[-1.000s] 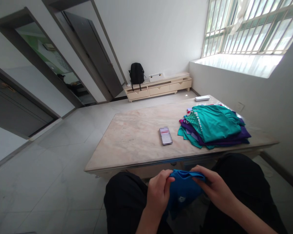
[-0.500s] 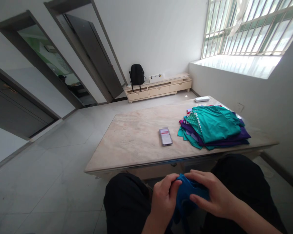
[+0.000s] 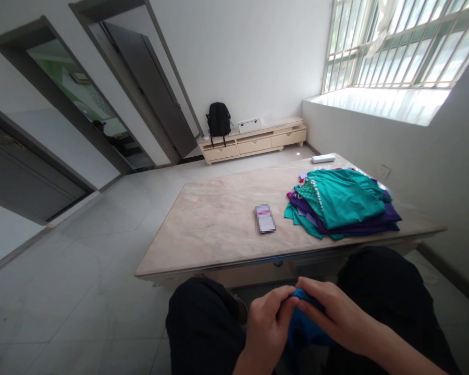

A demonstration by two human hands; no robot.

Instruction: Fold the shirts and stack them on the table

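- Blue cloth [image 3: 303,330]: bunched small, held over the person's lap between the knees, at the near edge of the view and short of the counter's [image 3: 219,229] near rim. Mostly covered by the hands; its shape and long axis cannot be told.
- Left hand [image 3: 268,328]: closed on the left side of the blue cloth, thumb and fingers pinching its upper edge.
- Right hand [image 3: 332,317]: closed on the right side of the same cloth, fingers laid over the top. Fingertips of both hands meet at the cloth's upper edge, so neither hand is nearer; the cloth lies directly between them.
- Stack of shirts [image 3: 342,203]: teal on top, purple beneath, on the counter's far right, beyond and slightly right of the right hand; well apart from the held cloth.
- Phone [image 3: 264,217]: flat on the counter, just left of the stack, straight ahead of the hands.
- Remote [image 3: 323,158]: at the counter's far edge.
- Backpack [image 3: 219,121]: on the low cabinet against the far wall.
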